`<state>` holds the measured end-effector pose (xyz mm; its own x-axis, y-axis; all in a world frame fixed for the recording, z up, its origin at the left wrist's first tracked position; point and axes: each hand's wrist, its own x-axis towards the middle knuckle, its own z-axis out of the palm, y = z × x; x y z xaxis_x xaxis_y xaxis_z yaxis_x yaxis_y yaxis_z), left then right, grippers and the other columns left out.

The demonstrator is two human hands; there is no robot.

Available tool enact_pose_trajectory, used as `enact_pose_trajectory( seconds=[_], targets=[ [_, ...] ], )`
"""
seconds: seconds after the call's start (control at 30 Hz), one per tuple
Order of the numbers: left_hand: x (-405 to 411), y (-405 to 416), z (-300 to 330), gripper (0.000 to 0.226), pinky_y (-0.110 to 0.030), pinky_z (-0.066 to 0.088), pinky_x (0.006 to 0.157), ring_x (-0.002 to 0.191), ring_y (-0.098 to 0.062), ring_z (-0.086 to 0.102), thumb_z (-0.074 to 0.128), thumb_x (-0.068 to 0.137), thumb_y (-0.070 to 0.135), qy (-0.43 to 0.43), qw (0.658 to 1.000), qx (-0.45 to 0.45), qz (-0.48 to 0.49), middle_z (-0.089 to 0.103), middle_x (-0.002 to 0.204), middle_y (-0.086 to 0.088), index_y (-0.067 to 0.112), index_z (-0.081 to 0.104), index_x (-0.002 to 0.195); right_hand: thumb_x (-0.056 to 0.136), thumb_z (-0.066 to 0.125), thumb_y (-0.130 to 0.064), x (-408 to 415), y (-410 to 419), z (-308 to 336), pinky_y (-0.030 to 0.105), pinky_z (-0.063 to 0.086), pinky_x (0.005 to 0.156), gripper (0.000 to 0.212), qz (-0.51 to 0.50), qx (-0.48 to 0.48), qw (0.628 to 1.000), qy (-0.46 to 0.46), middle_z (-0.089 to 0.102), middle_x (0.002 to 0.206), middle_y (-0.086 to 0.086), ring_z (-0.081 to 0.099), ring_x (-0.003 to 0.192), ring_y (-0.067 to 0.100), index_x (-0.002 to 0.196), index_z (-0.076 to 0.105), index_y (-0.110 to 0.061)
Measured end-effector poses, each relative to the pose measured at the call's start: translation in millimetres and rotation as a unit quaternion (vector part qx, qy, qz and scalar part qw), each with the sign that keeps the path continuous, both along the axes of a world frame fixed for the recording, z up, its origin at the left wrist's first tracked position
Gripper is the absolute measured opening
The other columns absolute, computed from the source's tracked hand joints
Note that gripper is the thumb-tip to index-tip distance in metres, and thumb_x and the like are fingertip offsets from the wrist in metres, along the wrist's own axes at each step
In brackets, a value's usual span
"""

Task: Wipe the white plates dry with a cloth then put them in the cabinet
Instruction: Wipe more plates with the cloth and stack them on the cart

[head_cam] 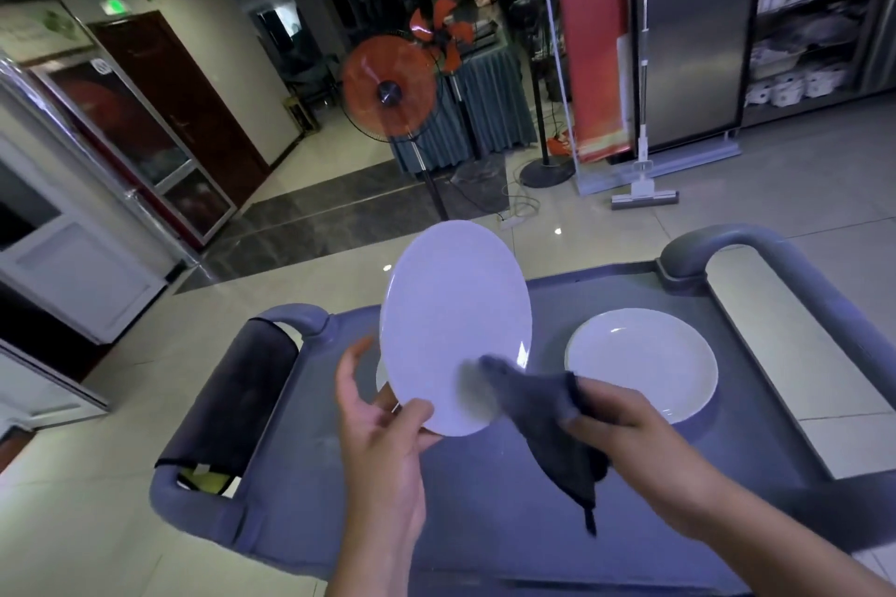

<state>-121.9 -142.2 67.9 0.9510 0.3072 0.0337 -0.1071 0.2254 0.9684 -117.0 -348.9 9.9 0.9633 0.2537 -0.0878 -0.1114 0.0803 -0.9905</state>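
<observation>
My left hand (383, 422) holds a white plate (453, 320) tilted upright above the cart, thumb on its lower rim and fingers behind it. My right hand (613, 417) grips a dark grey cloth (548, 412), whose tip presses on the plate's lower right face. A second white plate (640, 368) lies flat on the cart top to the right. The edge of another white plate (381, 376) peeks out behind the held one.
The grey service cart (300, 490) has raised handles at left and right, with a dark cover (242, 398) over the left one. Beyond it stand an orange fan (388, 92), a mop (642, 189) and a cabinet of white dishes (814, 15) at the far right.
</observation>
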Motion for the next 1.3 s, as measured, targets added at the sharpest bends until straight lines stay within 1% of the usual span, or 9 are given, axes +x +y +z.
enact_pose_trajectory(
  seconds=[0.2, 0.4, 0.5, 0.63, 0.77, 0.97, 1.1, 1.2, 1.3],
  targets=[
    [-1, 8, -14, 0.067, -0.043, 0.058, 0.061, 0.105, -0.037, 0.065, 0.063, 0.063, -0.001, 0.046, 0.997, -0.065, -0.001, 0.076, 0.107, -0.001, 0.024, 0.056, 0.125, 0.097, 0.056, 0.000, -5, -18, -35, 0.055, 0.051, 0.098, 0.026, -0.274, 0.069, 0.949, 0.138, 0.078, 0.093, -0.001, 0.069, 0.104, 0.033, 0.101, 0.074, -0.018],
    [-4, 1, -22, 0.060, -0.047, 0.059, 0.065, 0.101, -0.033, 0.068, 0.065, 0.064, -0.001, 0.076, 0.993, -0.075, -0.044, 0.073, 0.110, -0.008, 0.023, 0.060, 0.119, 0.102, 0.056, -0.020, 19, -21, 42, 0.033, 0.044, 0.050, 0.022, -0.337, -0.028, 0.932, -0.129, 0.051, 0.058, 0.012, 0.045, 0.050, 0.020, 0.082, 0.065, -0.018],
    [-6, -8, -17, 0.060, -0.044, 0.059, 0.063, 0.092, -0.028, 0.070, 0.063, 0.067, -0.001, 0.067, 0.992, -0.064, -0.087, 0.074, 0.104, -0.007, 0.022, 0.058, 0.122, 0.103, 0.055, -0.018, 37, 0, 69, 0.022, 0.038, 0.046, 0.014, -0.275, -0.124, 0.922, -0.242, 0.053, 0.053, -0.009, 0.045, 0.046, 0.010, 0.098, 0.064, -0.026],
    [-8, -12, -8, 0.070, -0.045, 0.059, 0.066, 0.092, -0.026, 0.071, 0.063, 0.072, -0.002, 0.035, 0.988, -0.006, -0.147, 0.074, 0.110, -0.011, 0.032, 0.054, 0.133, 0.100, 0.047, -0.017, 53, 32, 80, 0.032, 0.050, 0.075, 0.044, -0.115, -0.315, 0.907, -0.255, 0.053, 0.057, -0.024, 0.061, 0.082, 0.012, 0.132, 0.058, -0.046],
    [-6, 4, 0, 0.083, -0.043, 0.060, 0.067, 0.101, -0.029, 0.069, 0.063, 0.073, -0.003, 0.012, 0.987, 0.013, -0.160, 0.073, 0.120, -0.008, 0.048, 0.056, 0.138, 0.097, 0.042, -0.008, 45, 33, 87, 0.034, 0.051, 0.075, 0.051, 0.042, -0.251, 0.926, -0.280, 0.063, 0.086, -0.031, 0.064, 0.068, -0.003, 0.130, 0.061, -0.043],
    [-8, 6, 0, 0.088, -0.050, 0.060, 0.070, 0.105, -0.034, 0.071, 0.075, 0.061, 0.016, 0.010, 0.978, -0.126, -0.168, 0.070, 0.128, -0.015, 0.028, 0.055, 0.145, 0.083, 0.035, -0.021, 25, 31, 72, 0.045, 0.048, 0.094, 0.059, 0.118, -0.298, 0.882, -0.345, 0.042, 0.131, -0.046, 0.048, 0.121, 0.007, 0.130, 0.057, -0.048],
    [-3, 3, 1, 0.058, -0.054, 0.045, 0.103, 0.125, -0.033, 0.061, 0.062, 0.084, 0.017, -0.002, 0.985, -0.100, -0.137, 0.065, 0.138, -0.010, 0.029, 0.059, 0.141, 0.089, 0.043, -0.017, 16, 19, 51, 0.025, 0.048, 0.092, 0.051, 0.136, -0.293, 0.886, -0.331, 0.045, 0.127, -0.050, 0.048, 0.120, -0.007, 0.128, 0.056, -0.047],
    [2, -1, -4, 0.057, -0.038, 0.054, 0.084, 0.109, -0.026, 0.067, 0.065, 0.083, 0.005, 0.020, 0.994, -0.052, -0.092, 0.073, 0.123, -0.007, 0.034, 0.066, 0.132, 0.093, 0.048, -0.004, 9, 13, 33, 0.007, 0.042, 0.082, 0.054, 0.123, -0.287, 0.897, -0.313, 0.047, 0.123, -0.049, 0.046, 0.110, -0.026, 0.126, 0.063, -0.043],
    [4, -3, -6, 0.060, -0.031, 0.057, 0.059, 0.097, -0.022, 0.069, 0.058, 0.087, -0.011, 0.016, 0.996, -0.033, -0.077, 0.075, 0.112, -0.003, 0.030, 0.065, 0.130, 0.092, 0.044, -0.011, 8, 3, 11, 0.024, 0.047, 0.091, 0.058, 0.090, -0.342, 0.880, -0.317, 0.039, 0.127, -0.056, 0.045, 0.127, -0.010, 0.128, 0.047, -0.056]
  ],
)
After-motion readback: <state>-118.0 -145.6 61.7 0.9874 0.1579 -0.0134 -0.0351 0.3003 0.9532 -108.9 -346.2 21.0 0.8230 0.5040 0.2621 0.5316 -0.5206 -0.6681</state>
